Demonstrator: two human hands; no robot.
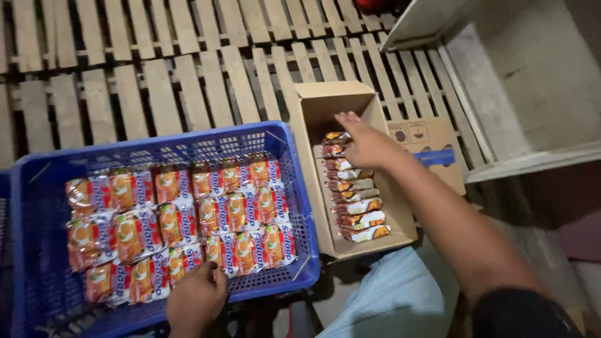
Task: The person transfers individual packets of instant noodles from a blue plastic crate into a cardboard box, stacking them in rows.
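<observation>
The blue crate [300,206] is moulded plastic, its walls a fine perforated mesh with a dull sheen. The noodle packets [178,225] in it are glossy film, crinkled and catching the light, as are those standing in the box. The box [319,106] is plain matt brown cardboard. Beneath lie slatted pallets [156,69] of pale, unfinished, rough wood. The pale blue cloth [394,300] looks soft and matt.
</observation>
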